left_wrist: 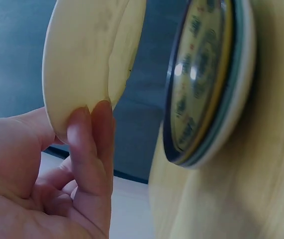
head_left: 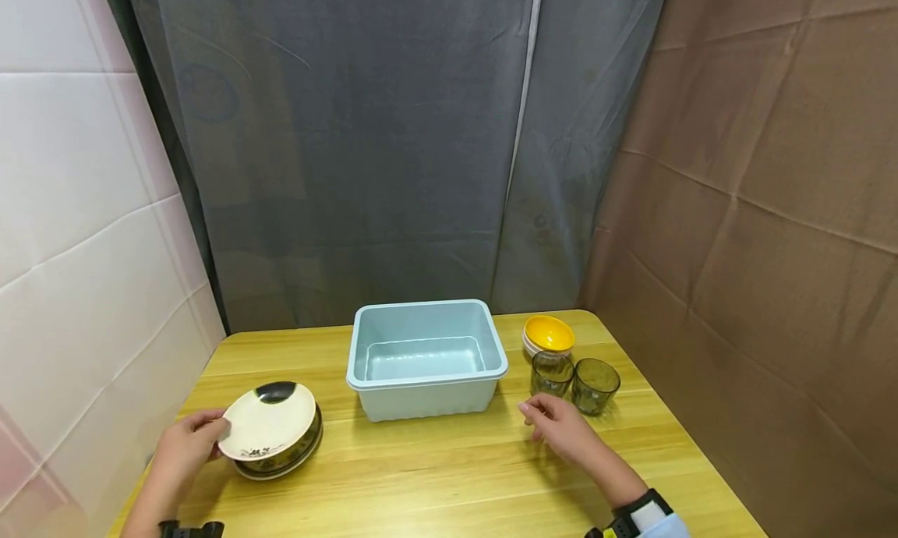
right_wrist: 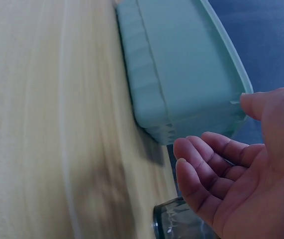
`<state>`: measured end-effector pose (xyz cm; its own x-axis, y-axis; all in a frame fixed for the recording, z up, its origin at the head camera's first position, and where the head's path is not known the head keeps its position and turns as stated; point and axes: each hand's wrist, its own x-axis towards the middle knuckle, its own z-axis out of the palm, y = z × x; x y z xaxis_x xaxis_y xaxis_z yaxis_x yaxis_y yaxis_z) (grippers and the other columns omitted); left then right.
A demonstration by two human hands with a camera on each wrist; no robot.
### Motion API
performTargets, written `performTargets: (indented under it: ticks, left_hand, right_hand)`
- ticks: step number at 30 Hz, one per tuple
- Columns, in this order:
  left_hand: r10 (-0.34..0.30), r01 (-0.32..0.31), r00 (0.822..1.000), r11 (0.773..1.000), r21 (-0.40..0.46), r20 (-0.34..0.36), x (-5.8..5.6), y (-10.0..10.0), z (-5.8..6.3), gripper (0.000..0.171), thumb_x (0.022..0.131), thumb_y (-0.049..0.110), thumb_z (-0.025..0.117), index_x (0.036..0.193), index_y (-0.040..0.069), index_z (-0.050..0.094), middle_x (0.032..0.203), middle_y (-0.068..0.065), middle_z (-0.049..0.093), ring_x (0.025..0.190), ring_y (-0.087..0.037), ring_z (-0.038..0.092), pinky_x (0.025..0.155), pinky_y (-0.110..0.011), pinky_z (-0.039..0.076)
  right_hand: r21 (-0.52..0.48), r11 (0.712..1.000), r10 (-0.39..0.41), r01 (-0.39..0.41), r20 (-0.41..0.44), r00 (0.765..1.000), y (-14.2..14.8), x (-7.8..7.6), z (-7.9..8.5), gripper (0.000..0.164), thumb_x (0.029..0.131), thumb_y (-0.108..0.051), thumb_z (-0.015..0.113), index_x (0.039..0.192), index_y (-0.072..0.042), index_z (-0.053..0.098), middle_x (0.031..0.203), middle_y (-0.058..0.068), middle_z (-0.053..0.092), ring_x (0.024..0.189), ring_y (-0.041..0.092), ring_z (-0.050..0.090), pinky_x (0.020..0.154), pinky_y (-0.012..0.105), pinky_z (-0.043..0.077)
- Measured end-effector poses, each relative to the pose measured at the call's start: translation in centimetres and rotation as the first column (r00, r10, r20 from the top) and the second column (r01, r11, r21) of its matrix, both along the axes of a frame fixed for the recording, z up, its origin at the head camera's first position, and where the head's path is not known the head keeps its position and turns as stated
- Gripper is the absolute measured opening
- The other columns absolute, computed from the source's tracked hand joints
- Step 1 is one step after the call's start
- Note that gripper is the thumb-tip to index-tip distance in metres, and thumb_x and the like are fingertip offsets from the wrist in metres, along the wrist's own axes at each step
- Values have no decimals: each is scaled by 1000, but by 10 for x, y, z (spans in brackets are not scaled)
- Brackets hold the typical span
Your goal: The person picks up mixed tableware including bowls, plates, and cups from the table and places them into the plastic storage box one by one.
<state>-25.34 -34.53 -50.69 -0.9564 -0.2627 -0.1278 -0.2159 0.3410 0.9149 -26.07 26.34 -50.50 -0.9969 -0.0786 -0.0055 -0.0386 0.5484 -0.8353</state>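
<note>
The held plate [head_left: 263,430] appears to be smooth glazed ceramic; the patterned dish [left_wrist: 196,82] near it is glossy, throwing back bright highlights. The box [head_left: 424,401] looks like smooth plastic with a soft sheen inside. The glasses [head_left: 595,387] are tinted and see-through, the yellow bowl [head_left: 549,334] shiny. I note a wood-grained table [head_left: 435,476], smooth, faintly lustrous, and matt, creased cloth hangings [head_left: 351,148] around it.

The plate [head_left: 263,429] is cream with a black patch, the bin [head_left: 429,401] pale blue, the upper bowl [head_left: 550,334] yellow, the glasses [head_left: 595,386] smoky green.
</note>
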Motion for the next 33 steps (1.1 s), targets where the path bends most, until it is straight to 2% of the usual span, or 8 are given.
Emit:
performTargets:
  ticks: [4, 9, 12, 19, 24, 33]
  left_hand:
    - [6, -6, 1000, 999, 48, 10, 3, 3, 9, 53, 110, 15, 60, 150, -18, 49, 110, -3, 72, 85, -11, 65, 74, -27, 61]
    - [12, -11, 1000, 995, 97, -8, 9, 10, 23, 49, 109, 12, 61, 147, -17, 52, 100, 7, 71, 82, -9, 64, 74, -25, 59]
    - [-1, 2, 1000, 996, 93, -13, 12, 13, 34, 47, 109, 12, 61, 146, -16, 54, 98, 9, 69, 81, -9, 63, 72, -26, 59]
    - [-57, 60, 998, 996, 70, -40, 14, 26, 55, 46, 109, 13, 59, 147, -14, 54, 100, 9, 70, 83, -10, 64, 73, -27, 58]
    - [-81, 82, 995, 996, 33, -53, 12, 36, 63, 46, 109, 12, 58, 147, -13, 54, 101, 5, 70, 83, -11, 62, 73, -28, 57]
    - [-121, 125, 989, 992, 35, -86, 5, 57, 70, 45, 110, 11, 57, 148, -13, 54, 107, -3, 72, 83, -14, 64, 71, -29, 59]
  right_hand:
    - [-38, 999, -31, 31, -11, 999, 0, -2, 5, 26, 113, -30, 67, 112, -4, 71, 99, 11, 69, 80, 23, 69, 70, 40, 60]
    - [-120, 992, -46, 45, -10, 999, 2, -5, 12, 28, 114, -27, 66, 116, 1, 70, 100, 14, 71, 80, 24, 70, 71, 42, 62]
    - [-157, 987, -36, 36, -2, 999, 2, -6, 19, 31, 114, -26, 64, 121, 4, 68, 101, 15, 71, 81, 26, 71, 72, 42, 62]
    - [-203, 979, -27, 35, 42, 999, 0, -9, 30, 32, 114, -29, 65, 121, 2, 69, 103, 13, 70, 85, 28, 71, 73, 38, 61]
    - [-203, 979, -12, 21, 46, 999, -2, -9, 38, 32, 114, -29, 64, 120, 2, 68, 103, 14, 70, 85, 28, 71, 75, 40, 61]
    - [-190, 982, 26, -21, 26, 999, -7, -9, 49, 33, 114, -29, 65, 121, 3, 68, 107, 18, 71, 86, 28, 71, 74, 40, 61]
